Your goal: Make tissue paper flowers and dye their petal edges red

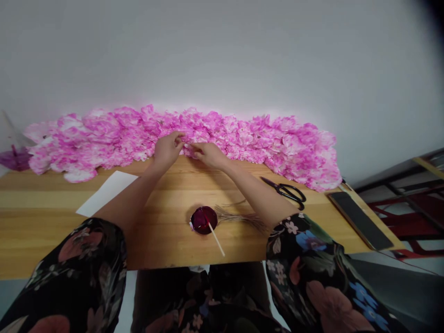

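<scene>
A long heap of pink and white ruffled flowers (291, 143), which look like paper or cloth, lies along the back of the wooden table. At the middle of its front edge are both hands, a little apart. My left hand (169, 149) has its fingers curled in against the blossoms, thumb near the index finger. Thumb and fingers of my right hand (210, 155) are pinched together at the front blossoms. What either hand grips is too small to make out. Nearer me stands a small bowl of dark magenta liquid (201, 220) with a pale stick (217, 239) leaning out.
Thin brown stems (239, 217) lie beside the bowl, partly under my right forearm. Black-handled scissors (286, 190) and a dark phone (360, 221) are to the right. White paper (107, 192) lies left on the table (166, 236). A grey wall (222, 55) rises behind.
</scene>
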Demonstrator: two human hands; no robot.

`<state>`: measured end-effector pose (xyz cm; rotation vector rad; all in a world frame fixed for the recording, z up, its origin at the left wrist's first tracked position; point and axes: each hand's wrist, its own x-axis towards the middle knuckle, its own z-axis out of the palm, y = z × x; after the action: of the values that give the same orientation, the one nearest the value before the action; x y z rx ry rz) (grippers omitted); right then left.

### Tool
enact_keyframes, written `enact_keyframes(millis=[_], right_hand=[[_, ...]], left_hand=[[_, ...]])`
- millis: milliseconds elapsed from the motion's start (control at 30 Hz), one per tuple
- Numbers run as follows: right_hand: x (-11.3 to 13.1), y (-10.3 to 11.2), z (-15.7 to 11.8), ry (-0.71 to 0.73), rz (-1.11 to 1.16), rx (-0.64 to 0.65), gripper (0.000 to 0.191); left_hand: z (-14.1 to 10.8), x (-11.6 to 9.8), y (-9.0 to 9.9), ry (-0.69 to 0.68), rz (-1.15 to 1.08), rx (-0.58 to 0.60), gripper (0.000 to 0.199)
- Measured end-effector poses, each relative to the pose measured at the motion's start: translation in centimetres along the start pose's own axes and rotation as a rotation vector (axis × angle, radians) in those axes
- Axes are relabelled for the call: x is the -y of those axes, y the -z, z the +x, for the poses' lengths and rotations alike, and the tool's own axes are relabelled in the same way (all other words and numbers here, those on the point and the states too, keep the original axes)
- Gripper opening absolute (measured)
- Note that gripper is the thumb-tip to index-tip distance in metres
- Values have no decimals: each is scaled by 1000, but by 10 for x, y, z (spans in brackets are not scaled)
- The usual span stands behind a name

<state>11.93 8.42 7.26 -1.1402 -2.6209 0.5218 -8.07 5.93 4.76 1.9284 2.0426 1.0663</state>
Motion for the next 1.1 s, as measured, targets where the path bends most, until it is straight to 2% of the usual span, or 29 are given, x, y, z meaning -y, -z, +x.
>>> enact_keyframes(millis=[267,500,700,900,1100], right_hand=[[1,-1,11,-24,-58,-64,43],[5,0,20,-98,-106,-55,47],[5,-1,18,-87,-73,-67,55],[-5,-4,7,-28,3,-92,58],[-14,2,-2,-52,18,-102,45]], left_hand=[[10,2,-12,-7,3,-3,41],[10,-8,-12,11,87,38,46],[5,-9,-5,4,108,95,54],[-2,0,7,-37,144,95,59],[-5,6,17,-84,200,80,57]])
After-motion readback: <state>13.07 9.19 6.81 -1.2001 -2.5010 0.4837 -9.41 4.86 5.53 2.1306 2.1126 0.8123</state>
